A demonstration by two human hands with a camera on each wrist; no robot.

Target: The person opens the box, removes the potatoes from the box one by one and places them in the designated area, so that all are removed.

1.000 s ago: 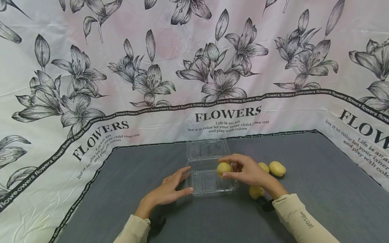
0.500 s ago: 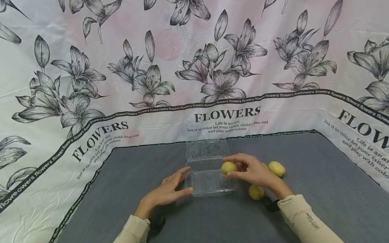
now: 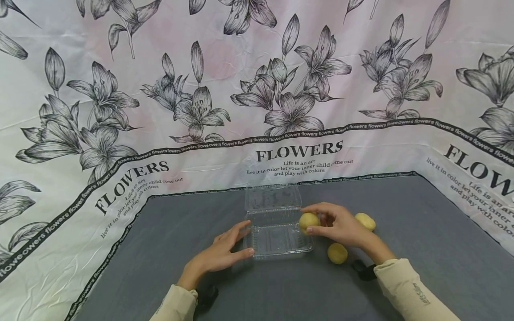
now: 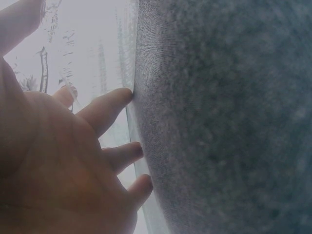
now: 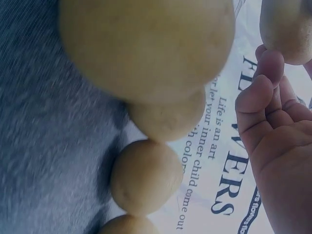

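In the head view my right hand (image 3: 341,225) pinches a yellow potato (image 3: 308,222) between thumb and fingers, overlapping the right edge of a clear plastic clamshell box (image 3: 281,255). The box's lid (image 3: 273,198) is tipped back. The held potato (image 5: 287,31) shows at the top right of the right wrist view, fingers beneath it. My left hand (image 3: 221,254) lies at the box's left side, fingers spread and fairly straight. Its fingertips (image 4: 124,95) are right at the box's edge in the left wrist view.
One loose potato (image 3: 337,253) lies right of the box, nearer me; another (image 3: 364,221) is behind my right hand. The right wrist view shows several in a row, a large one (image 5: 146,44) closest. A flower-printed curtain (image 3: 201,169) borders the grey tabletop (image 3: 180,218).
My right hand has drawn to the right with the potato, from over the box's inside to its right edge. My left hand has stayed in place.
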